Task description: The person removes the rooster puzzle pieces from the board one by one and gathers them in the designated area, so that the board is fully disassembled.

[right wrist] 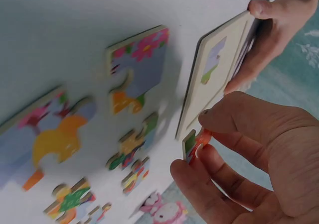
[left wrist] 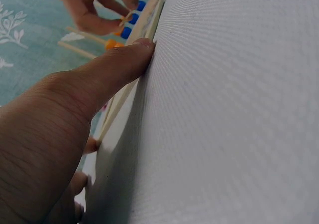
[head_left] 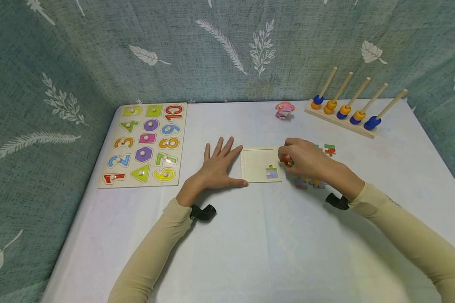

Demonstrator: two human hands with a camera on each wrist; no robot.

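Note:
A square wooden puzzle tray [head_left: 255,164] lies flat in front of me. One purple-and-green jigsaw piece [head_left: 271,172] sits in its lower right part. My left hand [head_left: 219,170] has its fingers spread; the thumb and a fingertip touch the tray's left edge. Over the tray's right edge, my right hand [head_left: 305,159] pinches a red-and-green jigsaw piece [right wrist: 192,145] between thumb and fingers, above the table. Several loose jigsaw pieces [right wrist: 142,59] lie to the right of the tray, partly hidden under the right hand in the head view.
A number and shape board [head_left: 180,164] with knobbed pieces lies on the left. Toward the back stands a small pink figurine [head_left: 284,109]. A wooden peg stand [head_left: 339,121] with blue and orange beads is at the back right. Patterned cloth [head_left: 227,50] hangs behind the table.

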